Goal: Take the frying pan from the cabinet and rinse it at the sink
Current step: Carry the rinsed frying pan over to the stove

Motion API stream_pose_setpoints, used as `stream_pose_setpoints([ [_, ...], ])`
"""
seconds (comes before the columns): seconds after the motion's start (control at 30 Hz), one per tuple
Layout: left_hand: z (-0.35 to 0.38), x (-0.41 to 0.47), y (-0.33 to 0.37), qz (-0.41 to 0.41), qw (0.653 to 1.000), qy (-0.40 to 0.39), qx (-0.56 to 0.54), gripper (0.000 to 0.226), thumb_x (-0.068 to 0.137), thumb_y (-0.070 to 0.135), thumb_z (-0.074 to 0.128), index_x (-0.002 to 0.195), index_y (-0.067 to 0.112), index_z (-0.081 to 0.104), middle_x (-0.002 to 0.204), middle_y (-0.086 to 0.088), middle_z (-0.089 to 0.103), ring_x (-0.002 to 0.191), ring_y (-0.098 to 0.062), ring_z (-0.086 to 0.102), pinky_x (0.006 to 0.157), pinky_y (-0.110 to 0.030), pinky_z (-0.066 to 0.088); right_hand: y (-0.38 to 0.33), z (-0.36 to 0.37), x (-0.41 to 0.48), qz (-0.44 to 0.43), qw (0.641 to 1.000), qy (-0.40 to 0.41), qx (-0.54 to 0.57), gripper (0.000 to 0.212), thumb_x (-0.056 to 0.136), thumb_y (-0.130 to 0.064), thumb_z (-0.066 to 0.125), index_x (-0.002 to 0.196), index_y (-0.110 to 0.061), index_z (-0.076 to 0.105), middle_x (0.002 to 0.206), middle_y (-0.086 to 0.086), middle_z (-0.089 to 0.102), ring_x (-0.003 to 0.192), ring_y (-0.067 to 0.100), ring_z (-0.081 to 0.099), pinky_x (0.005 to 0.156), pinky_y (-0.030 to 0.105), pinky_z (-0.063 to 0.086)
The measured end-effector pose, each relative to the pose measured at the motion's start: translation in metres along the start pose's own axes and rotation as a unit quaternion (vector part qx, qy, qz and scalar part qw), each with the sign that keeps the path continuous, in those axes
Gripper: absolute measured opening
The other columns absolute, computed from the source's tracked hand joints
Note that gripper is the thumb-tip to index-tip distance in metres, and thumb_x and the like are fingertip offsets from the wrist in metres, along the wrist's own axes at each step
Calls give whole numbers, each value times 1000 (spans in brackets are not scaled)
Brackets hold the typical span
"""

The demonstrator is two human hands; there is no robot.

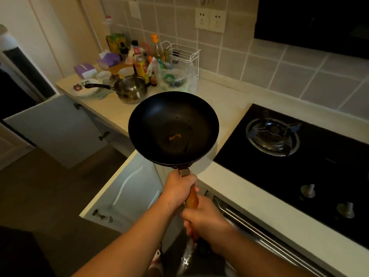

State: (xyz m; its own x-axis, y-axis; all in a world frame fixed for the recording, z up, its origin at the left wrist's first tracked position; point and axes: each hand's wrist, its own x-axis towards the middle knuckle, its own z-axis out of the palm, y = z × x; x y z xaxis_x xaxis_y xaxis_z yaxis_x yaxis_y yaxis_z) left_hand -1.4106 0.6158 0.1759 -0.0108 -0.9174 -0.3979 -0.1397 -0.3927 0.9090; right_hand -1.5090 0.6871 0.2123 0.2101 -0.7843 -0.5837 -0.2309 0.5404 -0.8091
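Frying pan: the black frying pan [173,128] is being held in the air, bowl up and roughly level, hanging over the front edge of the countertop [229,108] and just left of the gas hob [299,156].
Pan contents: a small orange scrap [174,136] is lying near the bottom of the bowl.
Handle: the wooden handle [192,196] is pointing back toward the person, joined to the bowl by a metal collar.
Left hand: the left hand [178,189] is wrapping tight around the handle just behind the collar, fingers curled closed on it.
Right hand: the right hand [201,220] is gripping the handle lower down, fingers closed around the wood.
Cabinet doors: a white cabinet door [127,194] is standing open below the pan, and a second door [58,128] is standing open farther left.
Counter items: a steel saucepan [130,90] is sitting on the counter beyond the pan, well apart from it, with bottles [140,62] and a white wire rack [184,54] crowding the corner behind.
Wall: grey tiles are running behind the counter, with two sockets [210,20] above.
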Motion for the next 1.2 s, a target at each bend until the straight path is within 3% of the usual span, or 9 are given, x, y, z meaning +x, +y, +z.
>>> stream_pose_setpoints([
  [0.1,-17,45,9,-11,999,-38,10,24,71,16,60,53,31,66,54,2,64,55,-13,68,55,-26,52,-18,11,32,-18,998,50,18,8,84,-5,55,86,-9,62,60,5,60,47,13,58,46,27,50],
  [0.3,-51,123,25,-28,990,-134,14,22,70,13,63,54,27,66,54,1,61,55,-18,63,64,-36,53,-60,41,93,0,989,118,91,9,88,-5,53,93,-6,61,52,1,61,46,16,59,48,27,53],
  [0.47,-66,160,41,-9,980,-188,61,3,78,16,65,77,17,66,61,2,67,59,-13,68,73,-38,58,-86,58,129,13,974,176,139,7,93,-6,53,97,-8,59,55,-1,60,45,9,58,49,23,52],
  [0.6,-68,182,51,4,965,-245,98,8,85,7,60,78,8,64,69,-8,63,57,-14,65,64,-30,54,-98,61,151,21,962,206,175,8,93,-4,51,93,-6,59,57,1,59,43,9,56,47,22,51],
  [0.8,-58,203,56,17,950,-287,124,11,88,11,60,82,4,65,67,-5,62,54,-9,64,51,-17,51,-96,55,176,40,943,258,205,6,94,-9,55,100,-6,58,61,3,61,43,9,58,48,22,52],
  [1.0,-48,220,58,16,942,-305,142,15,86,15,61,74,6,66,58,-1,64,56,-11,64,50,-18,49,-98,46,188,39,930,274,241,9,95,-11,57,103,-7,59,67,5,62,44,7,59,47,19,51],
  [1.2,-47,237,58,11,937,-294,189,16,78,27,63,70,13,67,58,0,68,58,-13,66,53,-25,51,-106,42,200,41,923,267,276,5,94,-8,56,93,-8,61,64,6,61,40,6,59,42,20,50],
])
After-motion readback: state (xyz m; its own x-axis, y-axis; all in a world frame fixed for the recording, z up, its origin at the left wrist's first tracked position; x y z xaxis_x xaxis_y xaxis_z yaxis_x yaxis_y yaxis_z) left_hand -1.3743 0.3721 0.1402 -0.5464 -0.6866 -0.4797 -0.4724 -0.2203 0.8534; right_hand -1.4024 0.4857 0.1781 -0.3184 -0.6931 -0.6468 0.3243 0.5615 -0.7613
